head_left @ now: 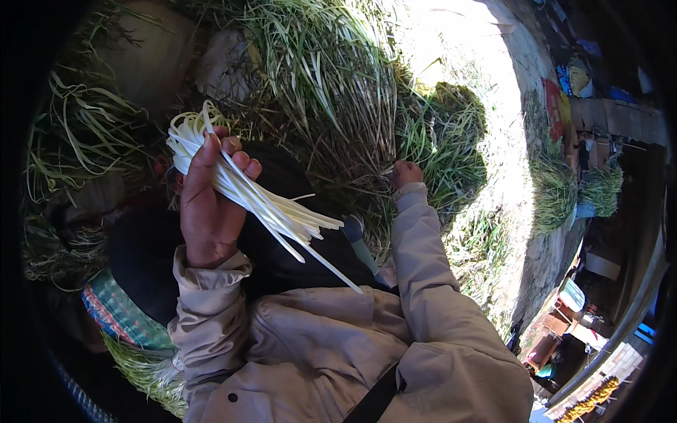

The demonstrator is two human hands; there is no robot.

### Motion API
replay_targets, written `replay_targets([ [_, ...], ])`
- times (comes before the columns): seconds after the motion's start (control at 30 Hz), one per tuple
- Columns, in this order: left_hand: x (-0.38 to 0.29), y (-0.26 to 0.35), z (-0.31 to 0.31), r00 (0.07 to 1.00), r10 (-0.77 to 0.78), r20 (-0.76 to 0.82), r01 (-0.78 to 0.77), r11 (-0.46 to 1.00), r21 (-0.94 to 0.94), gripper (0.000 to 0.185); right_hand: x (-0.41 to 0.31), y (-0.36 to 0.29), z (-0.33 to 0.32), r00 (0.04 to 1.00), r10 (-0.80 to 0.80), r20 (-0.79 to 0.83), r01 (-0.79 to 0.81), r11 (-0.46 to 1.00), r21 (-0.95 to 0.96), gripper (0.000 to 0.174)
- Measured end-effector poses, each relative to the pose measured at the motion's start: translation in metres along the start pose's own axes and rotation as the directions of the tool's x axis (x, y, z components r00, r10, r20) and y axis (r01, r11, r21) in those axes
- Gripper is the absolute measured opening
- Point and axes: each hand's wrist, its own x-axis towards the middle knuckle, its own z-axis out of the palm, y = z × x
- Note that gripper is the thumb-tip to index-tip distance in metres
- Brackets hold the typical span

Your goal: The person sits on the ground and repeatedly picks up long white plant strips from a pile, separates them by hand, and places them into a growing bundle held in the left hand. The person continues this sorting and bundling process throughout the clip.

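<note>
My left hand (214,198) is closed around a bundle of pale, white-yellow stalks (264,203), held over my dark-trousered lap. The stalks' looped, leafy ends curl above my fingers, and their straight ends point down to the right. Farther right, my right hand (406,174) reaches down to the lower ends of a large heap of long green stalks (328,69); its fingers are bent at the stalk ends, and whether they grip any cannot be told. Loose green leaves (441,140) lie just beyond that hand.
Curly pale leaves (90,127) lie at the far left. A patterned green cloth item (124,312) is beside my leg, with a bundle of green stalks (148,370) below it. More green bundles (552,190) stand at the right, past a brightly sunlit strip of ground.
</note>
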Motion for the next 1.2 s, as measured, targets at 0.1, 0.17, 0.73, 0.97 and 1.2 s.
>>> replay_targets([
  [0.1,-0.001,0.000,0.000,1.000,0.011,-0.024,-0.011,1.000,0.022,0.026,0.010,0.068,-0.015,0.976,0.218,0.004,-0.216,0.966,0.140,0.026],
  [0.17,-0.001,-0.001,0.001,1.000,0.005,-0.028,-0.005,1.000,-0.001,0.026,0.022,0.092,-0.011,0.965,-0.230,0.124,0.248,0.955,-0.160,0.031],
  [0.73,0.003,-0.006,0.012,0.999,-0.010,-0.036,0.011,1.000,0.029,0.024,-0.031,-0.019,-0.003,0.886,-0.438,-0.150,0.463,0.853,0.240,0.013],
  [0.97,0.002,-0.009,0.015,0.999,-0.033,0.021,0.032,0.999,0.033,0.023,-0.088,-0.161,-0.016,0.554,-0.792,-0.256,0.727,0.610,-0.314,0.017],
  [1.2,0.001,-0.012,0.013,0.995,0.005,0.096,-0.008,0.999,0.033,0.021,-0.108,-0.172,0.051,0.539,-0.727,0.425,0.800,0.285,-0.528,0.047],
])
